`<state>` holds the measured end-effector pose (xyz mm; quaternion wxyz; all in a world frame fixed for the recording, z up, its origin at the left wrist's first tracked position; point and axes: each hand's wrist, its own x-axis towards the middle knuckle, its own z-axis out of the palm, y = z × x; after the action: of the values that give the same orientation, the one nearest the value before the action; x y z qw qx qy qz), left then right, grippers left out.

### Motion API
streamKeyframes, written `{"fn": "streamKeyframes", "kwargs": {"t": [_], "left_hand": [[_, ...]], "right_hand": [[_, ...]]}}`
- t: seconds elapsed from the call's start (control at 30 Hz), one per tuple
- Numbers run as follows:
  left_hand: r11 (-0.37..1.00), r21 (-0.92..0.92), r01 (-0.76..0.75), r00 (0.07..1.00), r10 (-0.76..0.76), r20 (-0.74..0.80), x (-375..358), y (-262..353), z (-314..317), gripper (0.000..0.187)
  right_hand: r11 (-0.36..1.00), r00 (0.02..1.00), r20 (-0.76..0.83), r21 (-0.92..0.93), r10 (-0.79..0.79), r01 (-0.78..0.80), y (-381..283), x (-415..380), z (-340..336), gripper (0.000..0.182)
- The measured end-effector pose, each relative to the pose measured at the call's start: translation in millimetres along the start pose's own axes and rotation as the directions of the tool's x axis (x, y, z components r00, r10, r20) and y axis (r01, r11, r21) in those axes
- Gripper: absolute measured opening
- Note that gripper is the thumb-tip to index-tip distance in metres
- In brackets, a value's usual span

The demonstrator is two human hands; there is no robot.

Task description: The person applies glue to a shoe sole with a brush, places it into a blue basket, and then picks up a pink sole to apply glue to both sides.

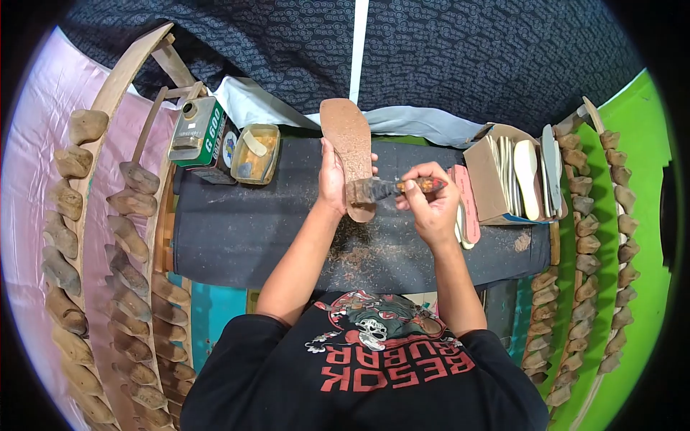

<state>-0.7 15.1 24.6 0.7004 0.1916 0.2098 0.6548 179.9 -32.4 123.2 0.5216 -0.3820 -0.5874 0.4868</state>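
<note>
A brown sole-shaped piece (346, 136) stands out over the dark table, its surface rough and speckled. My left hand (333, 179) grips it from beneath, thumb on the left edge and fingertips showing at the right edge. In my right hand (428, 197) is a brush (377, 189) with a red and dark handle, held between thumb and fingers. The brush head lies against the lower part of the sole. Brown crumbs are scattered on the dark cloth (244, 237) below.
At the back left stand a green and white can (208, 136) and a yellowish tub (256, 154). At right are a cardboard box (489, 185) of insoles and a pink insole piece (466, 205). Racks of wooden shoe lasts (129, 244) flank both sides.
</note>
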Motion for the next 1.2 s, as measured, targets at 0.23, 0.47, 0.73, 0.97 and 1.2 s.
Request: {"fn": "streamKeyframes", "kwargs": {"t": [0.23, 0.47, 0.73, 0.97, 1.2], "left_hand": [[0.995, 0.007, -0.096, 0.987, 0.096, -0.127, -1.9, 7.9, 4.8, 0.075], [1.000, -0.024, -0.020, 0.996, 0.018, -0.089, -0.7, 1.3, 5.6, 0.075], [0.994, -0.050, -0.093, 0.993, 0.089, -0.077, -4.0, 6.2, 7.1, 0.072], [0.995, -0.044, -0.095, 0.994, 0.093, -0.050, -2.2, 3.5, 7.1, 0.073], [1.000, -0.030, -0.002, 1.000, 0.001, -0.017, -3.6, -3.9, 7.3, 0.076]], "right_hand": [[0.996, 0.995, 0.063, -0.041, 0.080, -0.077, 2.4, -4.0, -20.7, 0.003], [0.998, 0.997, 0.066, -0.033, -0.047, 0.049, 6.4, 1.6, -0.8, 0.002], [0.999, 0.999, 0.024, 0.028, 0.044, -0.045, -3.3, -4.3, -11.8, 0.004], [0.983, 0.995, 0.004, -0.156, -0.096, 0.095, 6.6, -0.1, -24.4, 0.002], [0.998, 0.997, -0.072, 0.037, -0.039, 0.042, -4.9, -0.5, -10.3, 0.003]]}}
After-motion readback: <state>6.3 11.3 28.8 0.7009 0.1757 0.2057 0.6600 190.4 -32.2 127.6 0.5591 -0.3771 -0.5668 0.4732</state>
